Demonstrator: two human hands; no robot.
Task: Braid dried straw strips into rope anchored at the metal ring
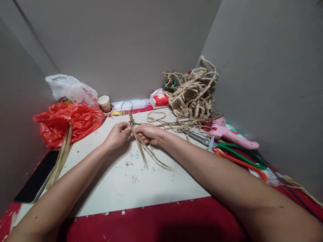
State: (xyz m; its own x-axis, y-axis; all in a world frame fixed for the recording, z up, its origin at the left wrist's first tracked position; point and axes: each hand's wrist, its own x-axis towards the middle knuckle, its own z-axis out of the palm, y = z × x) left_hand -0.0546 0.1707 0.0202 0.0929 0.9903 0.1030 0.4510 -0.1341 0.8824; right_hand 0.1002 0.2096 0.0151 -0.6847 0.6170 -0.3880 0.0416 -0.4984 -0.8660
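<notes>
In the head view, my left hand (119, 133) and my right hand (149, 133) meet near the middle of the white board (151, 188). Both are closed on dried straw strands (153, 155), whose loose ends fan out toward me below the fingers. Just beyond my fingertips a knotted or braided straw piece (131, 119) points away from me. A thin straw cord (164, 124) runs along the board to the right, behind my right hand. My fingers partly hide the spot where the strands come together.
A coiled straw rope heap (191, 94), a tissue box (159, 100) and a paper cup (104, 103) stand at the back. Right lie a pink glue gun (230, 133) and green-handled scissors (239, 154). Left are a red plastic bag (73, 122), straw strips (60, 158) and a phone (37, 178).
</notes>
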